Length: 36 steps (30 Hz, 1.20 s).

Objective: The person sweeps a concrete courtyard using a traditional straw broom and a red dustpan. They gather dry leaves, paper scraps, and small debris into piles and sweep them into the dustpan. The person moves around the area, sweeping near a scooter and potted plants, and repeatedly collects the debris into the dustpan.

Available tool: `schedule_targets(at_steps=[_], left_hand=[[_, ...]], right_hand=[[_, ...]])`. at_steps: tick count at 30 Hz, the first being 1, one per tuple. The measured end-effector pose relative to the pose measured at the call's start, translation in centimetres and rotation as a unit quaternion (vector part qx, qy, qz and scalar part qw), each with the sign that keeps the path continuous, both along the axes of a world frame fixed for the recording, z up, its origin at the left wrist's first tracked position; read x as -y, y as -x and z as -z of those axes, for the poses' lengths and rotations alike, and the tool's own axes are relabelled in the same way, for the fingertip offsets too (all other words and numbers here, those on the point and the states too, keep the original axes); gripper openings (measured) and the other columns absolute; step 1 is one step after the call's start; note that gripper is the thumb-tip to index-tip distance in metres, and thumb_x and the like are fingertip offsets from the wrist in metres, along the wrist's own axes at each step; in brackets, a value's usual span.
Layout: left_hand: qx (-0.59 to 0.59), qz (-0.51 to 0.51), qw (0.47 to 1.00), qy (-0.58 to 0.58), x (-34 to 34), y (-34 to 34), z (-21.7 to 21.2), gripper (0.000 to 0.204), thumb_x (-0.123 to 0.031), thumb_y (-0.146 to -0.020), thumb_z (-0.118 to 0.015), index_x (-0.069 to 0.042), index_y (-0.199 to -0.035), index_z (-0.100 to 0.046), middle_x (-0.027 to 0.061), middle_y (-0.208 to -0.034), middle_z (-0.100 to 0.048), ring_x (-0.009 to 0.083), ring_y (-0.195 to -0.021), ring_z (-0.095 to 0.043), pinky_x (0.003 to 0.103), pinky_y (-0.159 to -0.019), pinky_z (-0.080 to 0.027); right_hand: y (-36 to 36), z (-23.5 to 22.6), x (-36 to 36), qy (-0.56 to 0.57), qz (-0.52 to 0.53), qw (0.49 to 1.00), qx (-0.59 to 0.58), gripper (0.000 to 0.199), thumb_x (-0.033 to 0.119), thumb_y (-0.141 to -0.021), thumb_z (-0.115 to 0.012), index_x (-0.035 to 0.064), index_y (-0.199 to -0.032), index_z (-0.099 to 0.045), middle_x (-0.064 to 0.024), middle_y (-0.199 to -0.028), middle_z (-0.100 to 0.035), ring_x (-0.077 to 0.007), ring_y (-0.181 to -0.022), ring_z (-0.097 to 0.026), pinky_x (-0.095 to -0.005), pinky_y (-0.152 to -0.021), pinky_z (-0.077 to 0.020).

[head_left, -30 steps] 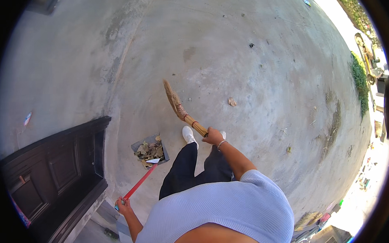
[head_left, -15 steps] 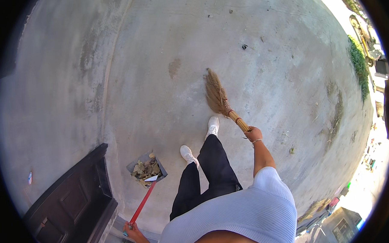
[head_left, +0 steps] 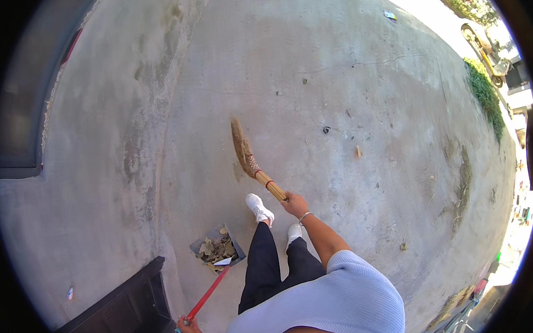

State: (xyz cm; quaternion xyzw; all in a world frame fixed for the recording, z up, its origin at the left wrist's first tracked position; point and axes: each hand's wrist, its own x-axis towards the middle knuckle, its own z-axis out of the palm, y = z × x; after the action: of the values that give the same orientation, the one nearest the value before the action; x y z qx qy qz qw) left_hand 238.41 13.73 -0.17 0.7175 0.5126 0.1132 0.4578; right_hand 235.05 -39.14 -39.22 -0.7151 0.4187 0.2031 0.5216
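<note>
My right hand (head_left: 293,205) is closed round the bundled straw handle of a short hand broom (head_left: 247,156). The broom's brown bristles point forward and slightly left, over the concrete ahead of my feet. Low on the left, my left hand (head_left: 190,331) grips the red pole of a long-handled dustpan (head_left: 237,251). Dry brown leaves (head_left: 216,248) fill the grey pan, which is to the left of my legs. A white piece joins the pole to the pan.
Bare concrete (head_left: 263,67) spreads ahead, with a dark scrap (head_left: 326,130) and a dry leaf (head_left: 358,152) on it. A dark panelled door (head_left: 122,306) stands at lower left. Green plants (head_left: 486,97) and a parked yellow two-wheeler (head_left: 479,50) line the right.
I have stepped forward, my left foot now in front. The broom has swung left with my right hand. The dustpan has stayed beside me, still holding its leaves.
</note>
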Motion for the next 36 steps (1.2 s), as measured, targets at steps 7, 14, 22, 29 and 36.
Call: schedule_targets(at_steps=[7,14,22,29,36], left_hand=[[-0.068,0.156,0.977,0.127,7.2,-9.1,1.8,0.017,-0.021,-0.086,-0.050,-0.006,-0.078,-0.051,0.0033,-0.073,-0.045,0.0175,-0.076,-0.045,0.028,-0.076,-0.038],[-0.123,0.218,0.966,0.071,13.1,-13.4,0.9,0.016,-0.020,-0.087,-0.047,-0.007,-0.078,-0.050,0.0029,-0.075,-0.045,0.0176,-0.077,-0.045,0.030,-0.075,-0.039],[-0.192,0.383,0.896,-0.112,23.0,-16.0,-3.2,0.016,-0.018,-0.089,-0.045,-0.008,-0.077,-0.048,0.0027,-0.076,-0.044,0.0180,-0.078,-0.045,0.032,-0.075,-0.041],[-0.091,0.129,0.984,0.085,28.3,-21.9,-2.1,0.018,-0.018,-0.088,-0.046,-0.007,-0.074,-0.047,0.0041,-0.073,-0.048,0.0197,-0.076,-0.049,0.032,-0.081,-0.046],[-0.084,0.125,0.970,0.193,26.7,-23.6,-1.6,0.014,-0.019,-0.081,-0.050,-0.007,-0.073,-0.051,0.0067,-0.071,-0.053,0.0189,-0.069,-0.053,0.033,-0.067,-0.048]], right_hand=[[-7.0,5.7,2.4,-0.048,-0.054,0.991,-0.113,0.038,0.027,-0.070,-0.059,0.0142,-0.105,-0.063,-0.0137,-0.091,-0.065,-0.0296,-0.085,-0.062,-0.0390,-0.076,-0.0492],[12.1,3.9,17.5,0.235,0.084,0.903,-0.350,0.020,0.018,-0.074,-0.053,0.0039,-0.082,-0.065,-0.0174,-0.065,-0.063,-0.0297,-0.058,-0.063,-0.0378,-0.058,-0.0516],[-5.5,-3.8,16.5,0.023,0.118,0.991,-0.053,0.041,0.023,-0.073,-0.058,0.0050,-0.110,-0.057,-0.0187,-0.074,-0.064,-0.0306,-0.064,-0.064,-0.0384,-0.061,-0.0512],[-20.9,3.6,13.3,-0.091,-0.055,0.994,-0.019,0.037,0.026,-0.074,-0.056,0.0128,-0.109,-0.060,-0.0167,-0.086,-0.064,-0.0329,-0.080,-0.062,-0.0408,-0.074,-0.0487],[1.6,-1.9,32.7,0.081,0.082,0.966,-0.233,0.032,0.020,-0.071,-0.057,0.0074,-0.100,-0.063,-0.0179,-0.080,-0.065,-0.0332,-0.076,-0.063,-0.0392,-0.069,-0.0508]])
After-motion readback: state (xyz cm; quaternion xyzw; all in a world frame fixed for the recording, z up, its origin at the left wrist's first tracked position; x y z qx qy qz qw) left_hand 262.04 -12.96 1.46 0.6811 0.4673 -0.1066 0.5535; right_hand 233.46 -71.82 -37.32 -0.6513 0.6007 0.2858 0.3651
